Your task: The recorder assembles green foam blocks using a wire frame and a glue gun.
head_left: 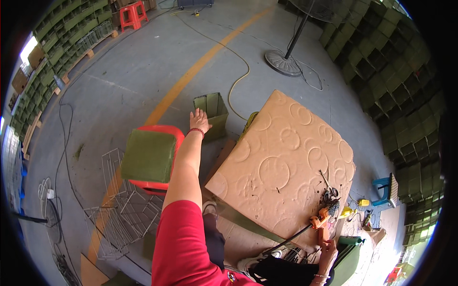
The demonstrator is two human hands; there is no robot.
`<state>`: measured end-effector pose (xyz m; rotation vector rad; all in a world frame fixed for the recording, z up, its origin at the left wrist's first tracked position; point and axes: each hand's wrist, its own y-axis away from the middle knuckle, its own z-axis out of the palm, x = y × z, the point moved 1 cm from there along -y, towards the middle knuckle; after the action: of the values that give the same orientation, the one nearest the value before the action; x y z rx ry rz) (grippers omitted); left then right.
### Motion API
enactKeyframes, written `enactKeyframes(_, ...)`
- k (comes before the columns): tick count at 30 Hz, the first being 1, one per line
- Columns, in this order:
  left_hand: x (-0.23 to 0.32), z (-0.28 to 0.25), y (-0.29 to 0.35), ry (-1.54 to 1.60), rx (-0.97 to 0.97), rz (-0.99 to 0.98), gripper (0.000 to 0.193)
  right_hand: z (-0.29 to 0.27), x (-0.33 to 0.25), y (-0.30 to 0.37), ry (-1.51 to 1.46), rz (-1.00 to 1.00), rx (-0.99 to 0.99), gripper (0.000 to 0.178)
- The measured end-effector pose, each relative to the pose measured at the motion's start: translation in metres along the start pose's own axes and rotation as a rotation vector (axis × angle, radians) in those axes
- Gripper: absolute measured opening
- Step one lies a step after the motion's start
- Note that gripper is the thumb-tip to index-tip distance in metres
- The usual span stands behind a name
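Observation:
My left hand [200, 121] reaches far forward, fingers spread, over the near side of an open-topped green box [217, 114] on the floor. Whether its fingertips touch the box is unclear. Down at the right, my right hand [327, 251] has its fingers curled in by the lower end of an orange piece [323, 234]; what lies between them is hidden. Just above rests an orange power tool [318, 219] with a black cable, at the edge of a cardboard-covered work surface [272, 167]. Scissors [329, 194] lie beside it.
Left of my arm, a red stool [151, 185] carries a green square block [149, 156]. Wire frames [121, 219] stand on the floor nearby. Ahead are a yellow hose [234, 86] and a fan base [284, 63]. Stacked green boxes [381, 71] line the right side.

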<state>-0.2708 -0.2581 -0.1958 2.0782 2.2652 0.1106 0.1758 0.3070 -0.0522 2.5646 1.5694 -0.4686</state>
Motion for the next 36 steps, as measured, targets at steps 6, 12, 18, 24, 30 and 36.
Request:
enactKeyframes(6, 0.023, -0.055, 0.066, 0.186, 0.187, 0.162, 0.066, -0.005, -0.008, 0.006, -0.007, -0.044, -0.034, 0.012)
enactKeyframes(12, -0.071, -0.099, 0.242, 0.193, 0.242, 0.034, 0.073, -0.013, -0.002, 0.014, -0.068, -0.116, 0.025, 0.012)
enactKeyframes(18, -0.18, -0.066, 0.349, 0.442, 0.379, -0.2, 0.06, -0.012, 0.009, 0.01, -0.093, -0.154, 0.02, 0.014)
enactKeyframes(24, -0.204, -0.043, 0.422, 0.402, 0.381, -0.385, 0.047, -0.036, 0.028, 0.024, -0.276, -0.127, 0.091, 0.014)
enactKeyframes(30, -0.182, 0.0, 0.491, 0.437, 0.249, -0.421, 0.052, -0.062, 0.094, 0.049, -0.411, 0.043, 0.187, 0.026)
enactKeyframes(36, -0.15, 0.046, 0.492, 0.211, -0.098, -0.226, 0.037, -0.057, 0.099, 0.061, -0.387, 0.001, 0.198, 0.025)
